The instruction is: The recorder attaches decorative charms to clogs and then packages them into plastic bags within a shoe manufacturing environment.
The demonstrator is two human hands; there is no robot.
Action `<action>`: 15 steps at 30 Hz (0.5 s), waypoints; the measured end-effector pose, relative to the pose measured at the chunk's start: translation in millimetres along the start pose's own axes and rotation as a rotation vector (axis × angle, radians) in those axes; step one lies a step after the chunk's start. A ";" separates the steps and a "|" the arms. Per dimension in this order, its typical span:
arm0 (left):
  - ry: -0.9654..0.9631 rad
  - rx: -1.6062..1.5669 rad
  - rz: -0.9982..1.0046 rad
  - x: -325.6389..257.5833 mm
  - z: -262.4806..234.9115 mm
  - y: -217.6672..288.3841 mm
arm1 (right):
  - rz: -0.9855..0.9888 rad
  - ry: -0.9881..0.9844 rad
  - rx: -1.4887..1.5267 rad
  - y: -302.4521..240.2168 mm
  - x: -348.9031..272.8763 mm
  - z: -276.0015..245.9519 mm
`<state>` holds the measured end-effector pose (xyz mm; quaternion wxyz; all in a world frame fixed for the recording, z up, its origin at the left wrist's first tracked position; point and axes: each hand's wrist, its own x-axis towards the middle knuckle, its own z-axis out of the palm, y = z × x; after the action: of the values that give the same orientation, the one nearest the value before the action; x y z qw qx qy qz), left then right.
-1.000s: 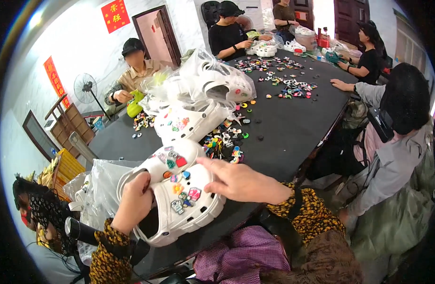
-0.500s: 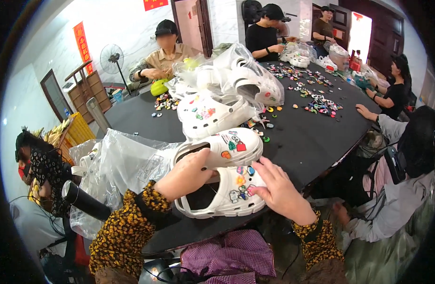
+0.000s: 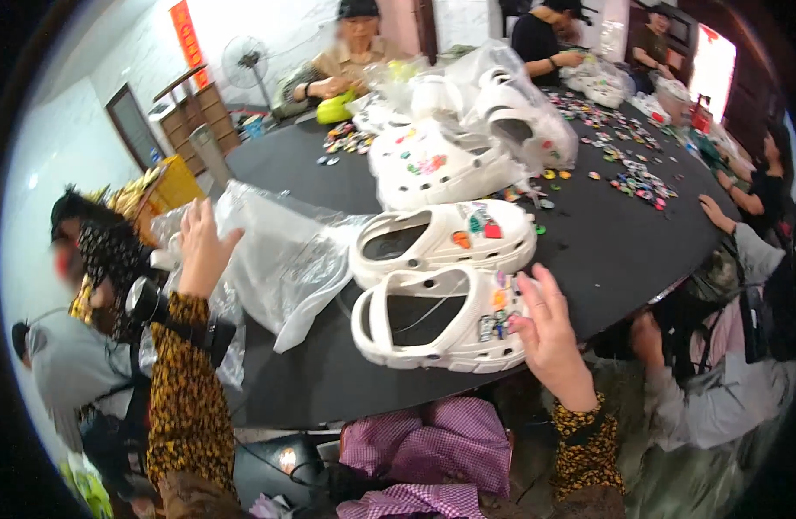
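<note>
Two white clogs stand side by side on the black table, toes pointing right. The near clog has colourful charms on its toe, and the far clog bears charms too. My right hand rests its fingertips at the near clog's toe, fingers stretched and apart. Raised at the left, my left hand is open with spread fingers and holds nothing visible. It is beside a clear plastic bag that lies left of the clogs. Partly behind that hand is another white shoe in clear plastic.
A pile of bagged white clogs stands just beyond the pair. Loose coloured charms are scattered on the black table. A dark cylinder juts up by my left forearm. Several people sit or stand around the table; one sits close at right.
My left hand has let go of the clogs and moved left to the plastic bags, opening its fingers. My right hand stays at the near clog's toe. The view has shifted.
</note>
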<state>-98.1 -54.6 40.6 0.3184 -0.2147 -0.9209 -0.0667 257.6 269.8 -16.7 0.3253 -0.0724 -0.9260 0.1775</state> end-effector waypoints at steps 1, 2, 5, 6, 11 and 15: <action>-0.012 0.021 -0.022 2.9 4.0 -7.5 | 0.054 -0.032 0.028 -3.3 -0.1 -2.5; -0.052 0.008 -0.041 7.3 8.2 -10.8 | 0.064 -0.033 -0.012 -6.9 -0.1 -5.6; -0.171 0.023 -0.106 14.0 15.3 -22.1 | 0.072 -0.056 -0.007 -11.7 0.5 -4.7; -0.244 0.036 -0.135 15.1 17.1 -26.2 | 0.061 -0.064 0.002 -11.7 0.5 -2.7; -0.372 -0.069 -0.175 15.2 40.5 -37.6 | 0.055 -0.024 0.008 -7.0 -3.4 1.9; -0.357 -0.241 -0.074 11.3 62.2 -43.9 | 0.030 0.010 -0.024 -9.9 -3.6 -0.1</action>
<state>-160.0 -73.9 -0.8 0.1195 -0.2257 -0.9553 -0.1490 260.2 259.7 -15.0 0.3263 -0.0913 -0.9252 0.1710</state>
